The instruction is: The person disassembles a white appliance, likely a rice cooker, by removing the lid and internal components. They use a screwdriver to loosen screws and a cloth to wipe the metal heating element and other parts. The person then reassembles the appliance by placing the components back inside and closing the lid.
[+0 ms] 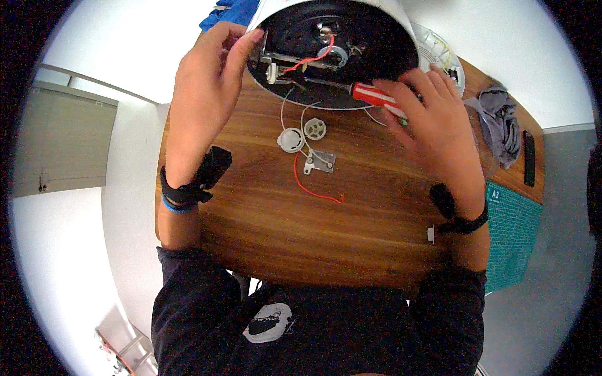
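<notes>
A white appliance housing (404,14) lies at the far side of the table, its dark round inside facing me. My left hand (207,84) grips its left rim, thumb at the edge. In my right hand (436,109) is a screwdriver (374,96) with a red and white handle. Its shaft points left into the housing, toward a white connector (272,73); whether the tip touches anything, I cannot tell. From that connector a red wire (318,58) runs up to a fitting inside. Thin pale wires hang out below the housing.
Nearer me lie two white round plastic parts (290,140), a small metal plate (322,161) and a loose red wire (316,192). A small white piece (431,234) sits by my right wrist. At right are a green cutting mat (517,235), grey cloth (501,128) and black bar (529,158).
</notes>
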`<control>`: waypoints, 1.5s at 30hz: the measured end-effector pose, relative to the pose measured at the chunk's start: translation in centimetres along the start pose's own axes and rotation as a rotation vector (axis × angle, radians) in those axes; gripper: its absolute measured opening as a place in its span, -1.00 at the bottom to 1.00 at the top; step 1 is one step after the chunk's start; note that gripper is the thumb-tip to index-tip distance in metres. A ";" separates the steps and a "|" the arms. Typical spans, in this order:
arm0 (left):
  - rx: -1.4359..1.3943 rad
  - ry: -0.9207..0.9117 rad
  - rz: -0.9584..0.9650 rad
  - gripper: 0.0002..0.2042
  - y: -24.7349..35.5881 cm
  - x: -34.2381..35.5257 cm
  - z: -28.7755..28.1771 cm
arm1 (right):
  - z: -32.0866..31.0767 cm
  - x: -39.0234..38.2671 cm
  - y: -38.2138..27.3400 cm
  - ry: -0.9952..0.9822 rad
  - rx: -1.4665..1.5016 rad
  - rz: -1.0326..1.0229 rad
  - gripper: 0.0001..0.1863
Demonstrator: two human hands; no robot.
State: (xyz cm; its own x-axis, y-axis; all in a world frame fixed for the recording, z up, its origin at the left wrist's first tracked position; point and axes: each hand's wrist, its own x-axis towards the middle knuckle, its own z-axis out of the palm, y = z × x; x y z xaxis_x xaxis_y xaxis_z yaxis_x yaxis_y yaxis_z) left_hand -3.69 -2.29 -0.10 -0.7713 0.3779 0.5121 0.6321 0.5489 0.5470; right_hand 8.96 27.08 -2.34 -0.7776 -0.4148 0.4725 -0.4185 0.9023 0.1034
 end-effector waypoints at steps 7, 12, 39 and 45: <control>-0.430 -0.088 -0.030 -0.80 -1.4 -0.3 1.2 | 0.5 -0.3 0.2 0.010 0.198 0.100 -0.56; -0.558 -0.175 -0.037 -0.50 -2.4 -0.6 2.2 | 0.5 -0.5 0.9 0.001 0.294 0.168 -0.58; -0.371 -0.145 -0.075 -0.30 3.2 -0.5 1.7 | -0.1 0.4 1.4 0.086 0.263 -0.007 -0.52; -0.502 -0.097 0.012 -0.39 0.9 0.2 0.8 | -1.5 1.4 0.8 0.206 0.252 -0.058 -0.48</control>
State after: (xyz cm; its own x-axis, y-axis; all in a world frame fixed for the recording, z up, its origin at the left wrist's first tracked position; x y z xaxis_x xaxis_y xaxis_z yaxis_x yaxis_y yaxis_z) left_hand -3.29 -1.15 0.00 -0.7518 0.4630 0.4695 0.5805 0.1272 0.8042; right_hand 8.24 27.41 -0.26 -0.6485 -0.4091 0.6420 -0.5822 0.8098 -0.0721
